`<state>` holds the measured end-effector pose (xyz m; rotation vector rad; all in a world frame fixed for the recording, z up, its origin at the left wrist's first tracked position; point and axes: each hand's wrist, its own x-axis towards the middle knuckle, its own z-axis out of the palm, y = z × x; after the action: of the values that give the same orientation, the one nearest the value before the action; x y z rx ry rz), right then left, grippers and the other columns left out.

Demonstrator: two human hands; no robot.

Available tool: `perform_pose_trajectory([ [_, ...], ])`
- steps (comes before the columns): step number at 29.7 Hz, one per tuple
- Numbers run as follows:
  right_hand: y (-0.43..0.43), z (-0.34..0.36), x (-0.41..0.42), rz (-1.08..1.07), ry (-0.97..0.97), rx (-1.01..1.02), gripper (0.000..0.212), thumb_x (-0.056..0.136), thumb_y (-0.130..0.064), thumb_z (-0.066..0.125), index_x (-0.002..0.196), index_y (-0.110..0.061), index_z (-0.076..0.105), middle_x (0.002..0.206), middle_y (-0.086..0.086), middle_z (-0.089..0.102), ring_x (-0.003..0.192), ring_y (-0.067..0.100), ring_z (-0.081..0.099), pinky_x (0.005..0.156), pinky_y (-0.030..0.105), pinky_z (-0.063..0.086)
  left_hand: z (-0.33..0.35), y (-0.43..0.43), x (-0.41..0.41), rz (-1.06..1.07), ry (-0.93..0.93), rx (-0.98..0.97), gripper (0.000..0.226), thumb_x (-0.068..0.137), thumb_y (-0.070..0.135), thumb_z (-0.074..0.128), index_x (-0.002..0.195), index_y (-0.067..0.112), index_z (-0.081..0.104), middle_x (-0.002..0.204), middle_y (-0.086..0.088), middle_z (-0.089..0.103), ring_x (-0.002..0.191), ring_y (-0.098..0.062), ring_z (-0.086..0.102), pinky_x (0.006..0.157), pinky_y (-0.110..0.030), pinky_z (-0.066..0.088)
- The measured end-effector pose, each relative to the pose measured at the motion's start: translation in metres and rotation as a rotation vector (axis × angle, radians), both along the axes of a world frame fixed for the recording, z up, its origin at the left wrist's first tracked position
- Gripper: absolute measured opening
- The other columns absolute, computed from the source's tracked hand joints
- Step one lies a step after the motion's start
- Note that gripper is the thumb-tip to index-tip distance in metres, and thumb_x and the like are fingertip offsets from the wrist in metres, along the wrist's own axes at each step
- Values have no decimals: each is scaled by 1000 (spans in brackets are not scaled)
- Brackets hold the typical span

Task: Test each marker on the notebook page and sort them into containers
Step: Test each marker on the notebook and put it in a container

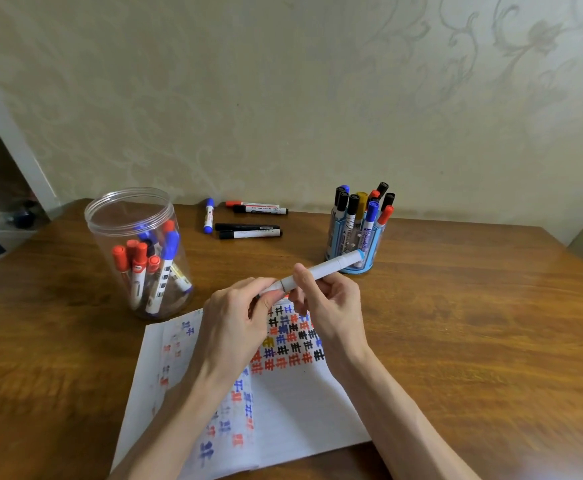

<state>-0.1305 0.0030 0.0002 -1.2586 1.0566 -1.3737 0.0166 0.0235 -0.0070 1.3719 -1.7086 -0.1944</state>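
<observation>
A white marker (pixel 331 266) is held level above the open notebook (pixel 293 407), whose page carries rows of red, blue and black test marks. My right hand (pixel 328 306) grips the marker's barrel. My left hand (pixel 238 320) pinches its near end, where the cap sits. A clear plastic jar (pixel 134 233) at the left holds several red and blue markers. A blue pen holder (pixel 356 244) at the right holds several upright markers with black, blue, red and yellow caps.
Several loose markers lie near the wall: a blue one (pixel 209 215), a red and a black one (pixel 260 207), and two black ones (pixel 250 231). The wooden table (pixel 473 323) runs right to an edge. A white shelf stands at far left.
</observation>
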Motion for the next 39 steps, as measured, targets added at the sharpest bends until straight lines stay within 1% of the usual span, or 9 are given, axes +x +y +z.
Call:
perform_pose_trajectory([
  [6, 0, -2, -4, 30, -20, 67, 26, 103, -25, 65, 82, -10, 70, 63, 1, 57, 59, 9, 50, 60, 23, 45, -5, 0, -3, -24, -62, -40, 25, 94, 29, 65, 113, 16, 75, 92, 9, 72, 78, -4, 68, 63, -21, 59],
  [9, 3, -4, -7, 95, 18, 127, 32, 97, -38, 72, 85, -9, 75, 67, 2, 64, 62, 10, 54, 62, 22, 47, -6, 1, 0, -60, -86, -9, 26, 93, 29, 66, 114, 17, 75, 94, 8, 74, 80, -2, 69, 66, -16, 58],
  [12, 3, -6, -6, 98, 65, 136, 32, 95, -39, 74, 84, -10, 78, 68, 0, 69, 62, 9, 57, 61, 21, 47, -8, 0, 4, -65, -82, -10, 27, 95, 31, 63, 116, 18, 75, 97, 10, 74, 82, -2, 70, 68, -24, 61],
  [16, 3, -7, -1, 74, -30, 147, 32, 97, -33, 74, 85, -4, 76, 60, -4, 62, 55, 6, 54, 56, 17, 44, -10, 1, 5, -39, -91, -90, 34, 97, 36, 57, 114, 14, 77, 93, 6, 75, 78, -10, 71, 64, -36, 61],
  [20, 4, -6, 0, 64, -57, 153, 30, 98, -28, 72, 82, -3, 73, 57, -7, 60, 52, 3, 53, 54, 15, 43, -7, 5, 4, -43, -140, -128, 34, 97, 34, 54, 110, 13, 76, 84, 5, 70, 69, -13, 66, 57, -38, 59],
  [25, 5, -2, -4, 111, -3, 109, 29, 100, -29, 70, 78, -10, 73, 58, -10, 59, 56, 3, 49, 58, 18, 43, -9, 3, 3, -40, -41, -51, 18, 97, 29, 65, 105, 19, 78, 88, 11, 74, 77, -4, 68, 63, -35, 59],
  [28, 3, -4, -3, 74, -2, 129, 30, 98, -31, 72, 82, -5, 76, 59, -7, 61, 55, 5, 52, 57, 19, 43, -8, 4, 0, -40, -18, -39, 27, 96, 37, 60, 106, 19, 78, 89, 12, 74, 77, -4, 69, 63, -34, 60],
  [35, 1, -6, 3, 16, -32, 190, 30, 97, -30, 74, 84, -2, 75, 59, -4, 62, 53, 5, 54, 55, 19, 44, -7, 4, 1, 13, -167, -132, 20, 94, 22, 67, 110, 16, 77, 83, 7, 71, 64, -9, 63, 54, -36, 58],
  [39, 4, -1, -1, 47, 12, 140, 28, 98, -31, 72, 77, -12, 74, 59, -8, 62, 54, 3, 53, 58, 20, 45, -6, 4, 1, 30, 1, -1, 26, 94, 30, 68, 116, 19, 78, 99, 8, 77, 83, -5, 71, 70, -33, 63],
])
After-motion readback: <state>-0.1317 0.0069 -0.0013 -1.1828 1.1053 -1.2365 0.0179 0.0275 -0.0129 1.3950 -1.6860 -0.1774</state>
